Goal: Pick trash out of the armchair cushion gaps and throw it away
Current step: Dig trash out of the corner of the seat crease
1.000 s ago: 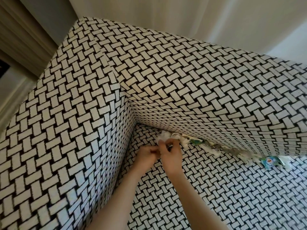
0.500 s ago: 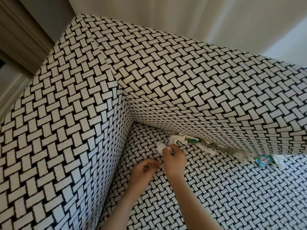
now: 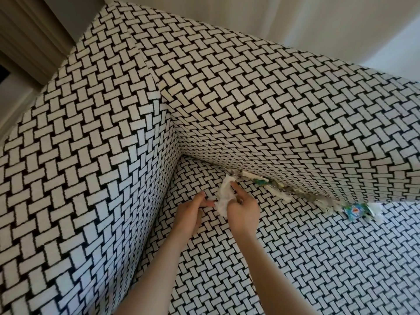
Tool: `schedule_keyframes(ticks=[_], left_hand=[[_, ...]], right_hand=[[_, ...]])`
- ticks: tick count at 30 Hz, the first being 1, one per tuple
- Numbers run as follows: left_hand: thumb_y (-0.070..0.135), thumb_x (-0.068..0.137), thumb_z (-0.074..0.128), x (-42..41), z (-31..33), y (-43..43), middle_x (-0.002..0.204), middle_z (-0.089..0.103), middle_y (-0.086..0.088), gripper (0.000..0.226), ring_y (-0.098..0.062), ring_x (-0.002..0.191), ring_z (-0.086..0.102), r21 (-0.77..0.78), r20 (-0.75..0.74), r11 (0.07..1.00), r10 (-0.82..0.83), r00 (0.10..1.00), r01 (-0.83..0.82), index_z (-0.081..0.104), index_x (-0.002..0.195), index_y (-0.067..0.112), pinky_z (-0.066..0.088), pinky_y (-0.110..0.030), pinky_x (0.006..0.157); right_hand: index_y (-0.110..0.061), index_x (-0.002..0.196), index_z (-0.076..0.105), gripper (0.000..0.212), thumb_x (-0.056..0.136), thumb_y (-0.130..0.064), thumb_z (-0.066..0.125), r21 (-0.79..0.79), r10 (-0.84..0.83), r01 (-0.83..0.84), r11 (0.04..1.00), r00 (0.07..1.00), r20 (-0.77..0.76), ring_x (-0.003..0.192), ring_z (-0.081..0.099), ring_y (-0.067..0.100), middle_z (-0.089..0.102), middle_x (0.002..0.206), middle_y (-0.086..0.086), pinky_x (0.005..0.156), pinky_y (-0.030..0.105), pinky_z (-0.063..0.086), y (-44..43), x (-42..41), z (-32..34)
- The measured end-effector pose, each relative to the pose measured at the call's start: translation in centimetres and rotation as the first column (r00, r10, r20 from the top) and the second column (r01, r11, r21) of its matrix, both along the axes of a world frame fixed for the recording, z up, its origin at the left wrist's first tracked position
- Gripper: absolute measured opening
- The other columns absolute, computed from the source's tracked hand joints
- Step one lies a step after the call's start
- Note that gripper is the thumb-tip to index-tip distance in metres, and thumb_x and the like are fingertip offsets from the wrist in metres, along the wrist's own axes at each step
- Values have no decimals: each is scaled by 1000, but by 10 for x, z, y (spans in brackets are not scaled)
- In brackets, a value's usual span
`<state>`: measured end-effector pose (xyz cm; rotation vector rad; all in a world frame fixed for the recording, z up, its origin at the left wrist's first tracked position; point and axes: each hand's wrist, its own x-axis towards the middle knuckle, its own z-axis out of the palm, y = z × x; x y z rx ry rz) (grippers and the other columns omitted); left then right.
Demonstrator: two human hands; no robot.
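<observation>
Currently we find the right hand (image 3: 242, 206) closed around a crumpled white tissue (image 3: 223, 195), thumb and fingers pinching it, its upper end lying just short of the gap (image 3: 284, 189) between the seat cushion (image 3: 318, 258) and the backrest (image 3: 272, 133). The left hand (image 3: 191, 212) sits at nine o'clock of the tissue, fingers loosely curled and holding nothing, fingertips near the paper; we cannot tell whether they touch it.

Remaining trash (image 3: 302, 193) lines the gap from the tissue out toward three o'clock: pale shreds, a green scrap, and a blue-green wrapper (image 3: 353, 211) at the far end, partly exposed on the seat. No bin is in view.

Risks, in our judgement:
- The tissue looks thin and soft; a sharp pull could tear it if any part is caught, leaving a fragment wedged.
- Neighbouring shreds may cling to the tissue and drop onto the seat or slip deeper into the gap.
- Pressing on the cushion near the gap could close it on the loose pieces.
- The patterned fabric hides small white scraps, so some could be missed.
</observation>
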<state>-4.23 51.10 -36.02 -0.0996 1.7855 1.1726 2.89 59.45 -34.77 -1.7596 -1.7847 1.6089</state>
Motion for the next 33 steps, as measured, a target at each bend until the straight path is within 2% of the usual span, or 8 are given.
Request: schedule_keyframes(ticks=[5, 13, 15, 18, 22, 27, 30, 33], left_hand=[[43, 96, 35, 2, 3, 0, 34, 30, 5, 47, -8, 28, 23, -7, -36, 1000, -25, 999, 25, 73, 84, 17, 22, -17, 33], [40, 92, 48, 14, -11, -4, 33, 36, 9, 36, 0, 30, 35, 25, -266, 998, -41, 963, 49, 73, 85, 16, 33, -17, 44], [36, 90, 52, 15, -8, -3, 46, 59, 12, 29, -7, 49, 59, 40, -337, 998, -28, 941, 44, 73, 82, 17, 43, -15, 50], [32, 90, 56, 19, -7, -2, 77, 74, 1, 24, -21, 80, 66, 33, -349, 999, 29, 937, -18, 73, 84, 16, 38, -8, 48], [33, 91, 54, 24, -4, -3, 55, 63, 10, 30, -15, 29, 31, 10, -380, 1000, 3, 925, 1, 73, 94, 11, 18, -21, 39], [27, 92, 56, 23, -4, -2, 68, 59, 23, 26, -8, 70, 61, 36, -376, 999, 38, 926, -26, 74, 90, 8, 41, -31, 53], [30, 92, 55, 22, -4, -3, 75, 62, 9, 31, 10, 65, 52, 45, -372, 999, 25, 928, -9, 73, 94, 6, 40, -38, 65], [31, 92, 54, 22, -2, -6, 63, 70, 2, 29, 8, 41, 55, 17, -405, 1000, -15, 914, 24, 73, 95, 9, 38, -14, 43]], right_hand=[[-12, 67, 62, 24, 87, -17, 50, 37, 166, -168, 985, 985, 43, 58, 48, 13, 57, 61, 0, 56, 27, 39, 4, 20, 5], [-17, 74, 61, 17, 84, -26, 50, 441, 503, -598, 669, 802, 323, 61, 49, 6, 57, 77, -7, 46, 16, 41, -5, 30, -36], [-19, 69, 58, 17, 80, -29, 49, 548, 486, -587, 596, 807, 336, 55, 43, 2, 59, 73, -6, 39, 7, 29, -9, 29, -40], [-17, 96, 53, 15, 89, -30, 49, 492, 538, -630, 600, 774, 335, 74, 57, 12, 59, 96, 1, 56, 28, 53, -8, 29, -43], [-14, 131, 37, 43, 93, -33, 43, 497, 552, -659, 564, 749, 367, 103, 56, 21, 42, 129, 5, 78, 32, 48, -8, 31, -42], [-9, 117, 51, 31, 91, -27, 48, 629, 491, -564, 535, 813, 311, 85, 60, 24, 50, 117, 11, 55, 26, 43, -9, 23, -49], [-8, 110, 55, 26, 93, -25, 44, 643, 477, -572, 508, 809, 343, 87, 59, 21, 52, 114, 9, 60, 25, 41, -8, 20, -47], [-10, 106, 59, 23, 93, -23, 44, 565, 495, -605, 561, 792, 357, 75, 51, 13, 54, 103, 4, 55, 19, 31, -1, 14, -38]])
